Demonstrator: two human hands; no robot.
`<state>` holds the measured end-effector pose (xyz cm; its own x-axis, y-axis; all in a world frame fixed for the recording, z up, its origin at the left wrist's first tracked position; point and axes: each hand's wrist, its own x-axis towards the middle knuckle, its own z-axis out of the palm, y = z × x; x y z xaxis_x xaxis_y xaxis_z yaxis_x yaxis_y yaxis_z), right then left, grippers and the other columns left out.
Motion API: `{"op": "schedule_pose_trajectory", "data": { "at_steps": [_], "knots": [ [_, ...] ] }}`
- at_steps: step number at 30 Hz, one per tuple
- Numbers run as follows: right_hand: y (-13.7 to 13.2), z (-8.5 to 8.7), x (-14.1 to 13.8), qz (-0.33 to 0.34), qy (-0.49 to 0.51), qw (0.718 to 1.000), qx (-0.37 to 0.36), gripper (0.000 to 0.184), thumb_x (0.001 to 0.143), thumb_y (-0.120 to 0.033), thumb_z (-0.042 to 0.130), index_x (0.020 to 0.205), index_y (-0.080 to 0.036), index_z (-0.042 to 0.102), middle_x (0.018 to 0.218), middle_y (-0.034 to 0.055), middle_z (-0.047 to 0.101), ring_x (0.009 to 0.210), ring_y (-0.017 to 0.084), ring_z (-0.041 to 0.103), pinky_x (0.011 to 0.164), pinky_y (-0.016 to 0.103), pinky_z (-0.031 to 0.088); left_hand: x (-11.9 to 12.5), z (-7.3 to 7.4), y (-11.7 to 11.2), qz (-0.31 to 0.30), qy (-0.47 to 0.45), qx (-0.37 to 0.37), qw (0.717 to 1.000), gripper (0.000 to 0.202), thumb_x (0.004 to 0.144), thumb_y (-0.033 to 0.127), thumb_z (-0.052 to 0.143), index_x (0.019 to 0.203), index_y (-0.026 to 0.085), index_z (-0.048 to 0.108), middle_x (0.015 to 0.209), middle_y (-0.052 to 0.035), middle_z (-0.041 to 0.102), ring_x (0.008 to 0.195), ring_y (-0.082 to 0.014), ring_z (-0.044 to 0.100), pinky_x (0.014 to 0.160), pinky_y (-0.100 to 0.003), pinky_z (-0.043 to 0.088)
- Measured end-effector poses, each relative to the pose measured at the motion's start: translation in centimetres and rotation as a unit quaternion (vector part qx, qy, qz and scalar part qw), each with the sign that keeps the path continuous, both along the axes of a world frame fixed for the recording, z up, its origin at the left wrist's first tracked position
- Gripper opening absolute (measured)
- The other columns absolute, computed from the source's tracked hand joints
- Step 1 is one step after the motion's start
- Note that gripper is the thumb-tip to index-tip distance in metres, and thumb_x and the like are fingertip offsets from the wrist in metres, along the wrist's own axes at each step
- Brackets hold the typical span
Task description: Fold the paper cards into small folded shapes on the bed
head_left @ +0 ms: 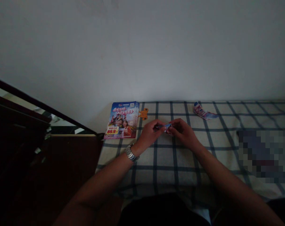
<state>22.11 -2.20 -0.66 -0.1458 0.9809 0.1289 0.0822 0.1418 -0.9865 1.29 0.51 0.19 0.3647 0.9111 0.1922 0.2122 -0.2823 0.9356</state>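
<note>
Between my two hands is a small folded piece of printed paper (167,128), blue, white and red like the flyers nearby. My left hand (151,133), with a metal watch (131,153) on its wrist, pinches the paper's left side. On the other side, the fingers and thumb of my right hand (183,133) close on it. A stack of printed flyers (122,121) lies to the left of my hands, and an orange bear-shaped piece (143,114) touches its right edge. Farther right, a folded, crumpled flyer (202,112) rests near the wall.
A checked cloth (163,163) covers the surface under my hands, which meets a pale wall (142,50) at the back. A pixelated patch (266,156) hides something at the right. Dark furniture and a dark rail (38,105) stand at the left.
</note>
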Motion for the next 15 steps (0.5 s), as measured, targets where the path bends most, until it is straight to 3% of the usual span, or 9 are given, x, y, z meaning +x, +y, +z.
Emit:
{"op": "schedule_pose_trajectory", "data": {
  "at_steps": [9,15],
  "knots": [
    [0.04,0.57,-0.04,0.002,-0.003,1.0,-0.021,0.037,0.09,-0.052,0.075,0.113,-0.025,0.064,0.09,0.0031,0.073,0.079,0.02,0.072,0.071,0.034,0.059,0.03,0.14,0.03,-0.009,-0.008,-0.004,1.0,0.02,0.095,0.038,0.069,0.103,0.02,0.073,0.097,-0.0035,0.076,0.088,-0.0177,0.072,0.081,-0.028,0.056],
    [-0.08,0.93,-0.02,-0.007,-0.066,0.998,-0.018,0.03,0.092,-0.052,0.071,0.095,-0.023,0.068,0.078,0.0016,0.074,0.069,0.018,0.068,0.065,0.03,0.053,0.04,-0.11,-0.14,-0.02,0.001,-0.005,1.0,0.021,0.096,0.039,0.07,0.105,0.02,0.074,0.098,-0.0034,0.077,0.09,-0.0182,0.073,0.083,-0.029,0.057]
  ]
}}
